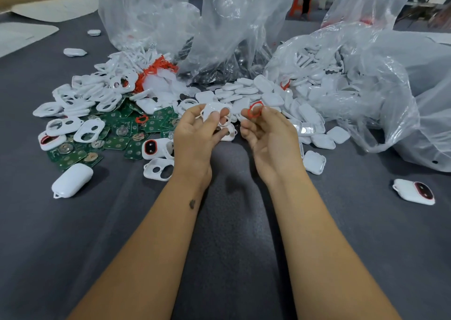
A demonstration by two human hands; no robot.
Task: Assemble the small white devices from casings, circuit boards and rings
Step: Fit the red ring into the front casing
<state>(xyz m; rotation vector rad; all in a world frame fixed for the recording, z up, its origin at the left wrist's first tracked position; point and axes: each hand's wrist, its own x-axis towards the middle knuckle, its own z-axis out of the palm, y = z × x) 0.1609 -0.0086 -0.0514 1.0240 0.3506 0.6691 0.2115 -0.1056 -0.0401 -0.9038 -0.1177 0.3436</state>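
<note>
Evidently the ring-fitting step is in hand: the left hand (197, 129) is gripping a white casing (214, 114) between thumb and curled fingers, while the right hand (266, 134) is pinching a red ring (255, 110) at its fingertips, just beside the casing but not yet touching it. Both parts are being held up above the middle of the grey surface (234, 222), in front of the heaps lying toward its far edge: green circuit boards (117, 139) toward the far left, white shells (273, 97) spilling from clear plastic bags (353, 75) toward the far right. The casing's long axis seems to be running roughly left to right, with its round opening at the end nearer the ring; which face is turned upward I cannot tell through the blur. The ring is standing nearly face-on to the camera. The next move probably calls for bringing the ring across, squaring it to the opening, and pressing it in evenly so that it is seating without twisting.
</note>
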